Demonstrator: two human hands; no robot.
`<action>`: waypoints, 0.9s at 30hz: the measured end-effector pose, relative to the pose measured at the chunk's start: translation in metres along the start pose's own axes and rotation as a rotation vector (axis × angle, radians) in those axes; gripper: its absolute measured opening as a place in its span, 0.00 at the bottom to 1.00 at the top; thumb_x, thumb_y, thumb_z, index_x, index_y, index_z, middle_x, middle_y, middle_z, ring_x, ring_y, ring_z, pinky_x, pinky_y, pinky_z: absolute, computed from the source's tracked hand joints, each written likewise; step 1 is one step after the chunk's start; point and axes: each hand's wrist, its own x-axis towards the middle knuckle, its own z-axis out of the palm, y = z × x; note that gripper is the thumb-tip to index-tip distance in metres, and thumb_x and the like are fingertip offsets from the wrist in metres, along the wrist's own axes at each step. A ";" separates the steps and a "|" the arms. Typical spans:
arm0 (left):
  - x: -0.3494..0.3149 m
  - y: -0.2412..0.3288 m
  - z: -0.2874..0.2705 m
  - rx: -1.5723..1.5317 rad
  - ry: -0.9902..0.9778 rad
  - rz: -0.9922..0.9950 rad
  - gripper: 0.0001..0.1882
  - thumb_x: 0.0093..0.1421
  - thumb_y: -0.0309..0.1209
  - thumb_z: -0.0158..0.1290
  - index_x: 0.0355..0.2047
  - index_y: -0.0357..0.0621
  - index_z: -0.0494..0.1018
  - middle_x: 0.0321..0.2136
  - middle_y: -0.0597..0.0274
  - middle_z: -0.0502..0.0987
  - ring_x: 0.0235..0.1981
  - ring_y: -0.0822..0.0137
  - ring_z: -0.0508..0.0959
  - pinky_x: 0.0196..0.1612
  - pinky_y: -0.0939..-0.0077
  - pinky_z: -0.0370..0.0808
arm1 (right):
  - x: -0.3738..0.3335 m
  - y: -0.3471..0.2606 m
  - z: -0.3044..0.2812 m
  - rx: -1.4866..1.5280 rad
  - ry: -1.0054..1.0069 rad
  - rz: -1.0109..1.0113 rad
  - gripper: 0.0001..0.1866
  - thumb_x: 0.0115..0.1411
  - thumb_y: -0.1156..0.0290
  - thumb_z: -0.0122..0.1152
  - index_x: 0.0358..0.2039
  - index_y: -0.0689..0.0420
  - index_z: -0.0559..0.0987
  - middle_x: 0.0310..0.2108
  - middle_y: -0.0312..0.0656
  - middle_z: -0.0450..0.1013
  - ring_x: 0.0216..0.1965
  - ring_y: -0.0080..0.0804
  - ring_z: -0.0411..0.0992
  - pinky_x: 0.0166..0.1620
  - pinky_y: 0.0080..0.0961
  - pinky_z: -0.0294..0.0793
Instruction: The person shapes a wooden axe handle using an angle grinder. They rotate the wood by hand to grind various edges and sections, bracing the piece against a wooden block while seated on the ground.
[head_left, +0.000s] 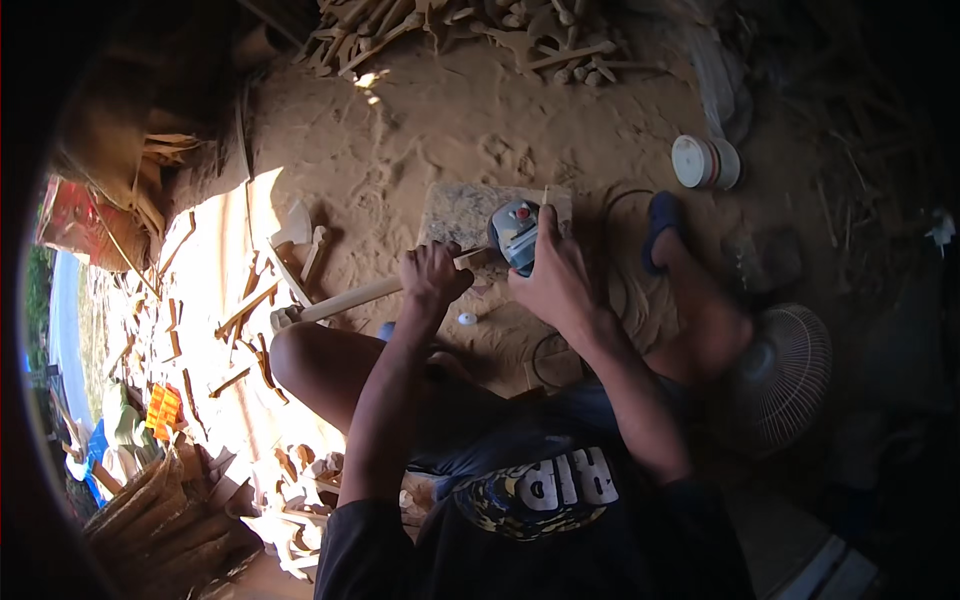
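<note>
My left hand (432, 275) is closed around a long wooden stick (365, 295), whose thicker end lies over my left knee. The stick's other end meets an angle grinder (515, 232) with a grey metal head and a red button. My right hand (562, 280) is wrapped round the grinder's body, thumb side up; most of that body is hidden behind the hand. Below both hands lies a speckled stone block (450, 210) on the sandy floor. A small white round thing (467, 319) is on the ground between my legs.
A white bucket (706, 162) lies on its side at the right. Near my right knee stands a round fan (785, 375). Cut wood pieces (560, 40) are heaped at the far side, with more scattered at the left. A dark cable (612, 205) curves beside my right foot.
</note>
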 end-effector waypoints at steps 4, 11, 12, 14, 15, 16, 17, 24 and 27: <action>-0.006 0.003 -0.006 -0.074 0.029 -0.067 0.21 0.55 0.45 0.58 0.50 0.62 0.84 0.47 0.56 0.85 0.51 0.56 0.84 0.55 0.61 0.78 | -0.008 0.010 0.010 -0.060 0.090 -0.050 0.49 0.55 0.67 0.72 0.70 0.72 0.56 0.37 0.73 0.78 0.42 0.68 0.80 0.46 0.53 0.81; 0.002 0.002 -0.015 -0.107 0.066 -0.078 0.22 0.54 0.41 0.57 0.50 0.61 0.84 0.47 0.55 0.86 0.51 0.55 0.85 0.55 0.61 0.79 | -0.013 0.014 0.010 -0.055 0.184 -0.063 0.50 0.55 0.64 0.74 0.71 0.69 0.56 0.35 0.68 0.80 0.40 0.66 0.82 0.45 0.53 0.83; 0.002 0.004 -0.015 -0.104 0.064 -0.075 0.22 0.54 0.41 0.57 0.50 0.61 0.84 0.47 0.55 0.86 0.51 0.55 0.85 0.55 0.61 0.79 | -0.014 0.015 0.011 -0.052 0.185 -0.059 0.50 0.55 0.64 0.74 0.71 0.69 0.56 0.35 0.68 0.80 0.40 0.66 0.82 0.45 0.53 0.83; 0.001 0.007 -0.015 -0.101 0.052 -0.071 0.23 0.54 0.41 0.56 0.52 0.61 0.84 0.48 0.55 0.85 0.52 0.55 0.85 0.55 0.62 0.79 | -0.014 0.017 0.014 -0.052 0.120 -0.026 0.51 0.54 0.64 0.75 0.71 0.70 0.56 0.36 0.69 0.79 0.40 0.66 0.81 0.45 0.53 0.82; 0.002 0.003 -0.012 -0.097 0.056 -0.074 0.23 0.54 0.41 0.56 0.52 0.61 0.84 0.48 0.55 0.85 0.52 0.55 0.85 0.55 0.62 0.79 | -0.016 0.015 0.013 -0.047 0.122 -0.031 0.51 0.54 0.64 0.75 0.71 0.70 0.56 0.36 0.69 0.79 0.40 0.66 0.81 0.45 0.53 0.82; 0.001 -0.001 -0.009 -0.092 0.080 -0.065 0.23 0.55 0.41 0.56 0.52 0.61 0.84 0.47 0.54 0.86 0.51 0.55 0.85 0.55 0.62 0.79 | -0.019 0.014 0.013 -0.037 0.137 -0.043 0.51 0.54 0.65 0.75 0.71 0.70 0.56 0.37 0.70 0.79 0.41 0.67 0.81 0.45 0.53 0.82; 0.002 -0.004 -0.006 -0.087 0.104 -0.057 0.23 0.56 0.42 0.55 0.52 0.61 0.84 0.47 0.53 0.86 0.50 0.54 0.85 0.54 0.63 0.79 | -0.021 0.013 0.012 -0.027 0.152 -0.055 0.51 0.54 0.65 0.75 0.71 0.71 0.56 0.39 0.70 0.79 0.42 0.67 0.81 0.46 0.53 0.82; 0.015 -0.009 -0.009 -0.137 0.180 -0.102 0.21 0.55 0.40 0.55 0.49 0.56 0.84 0.41 0.50 0.86 0.45 0.51 0.86 0.51 0.55 0.81 | -0.011 0.065 0.019 0.110 0.396 -0.049 0.52 0.54 0.68 0.73 0.72 0.70 0.53 0.44 0.69 0.77 0.45 0.63 0.80 0.51 0.48 0.80; 0.027 -0.006 -0.050 -0.393 0.257 -0.055 0.19 0.57 0.37 0.54 0.47 0.50 0.84 0.42 0.47 0.85 0.46 0.49 0.86 0.48 0.54 0.81 | -0.013 0.092 -0.015 0.415 0.538 -0.058 0.50 0.54 0.66 0.75 0.70 0.69 0.56 0.45 0.59 0.78 0.46 0.49 0.81 0.53 0.41 0.79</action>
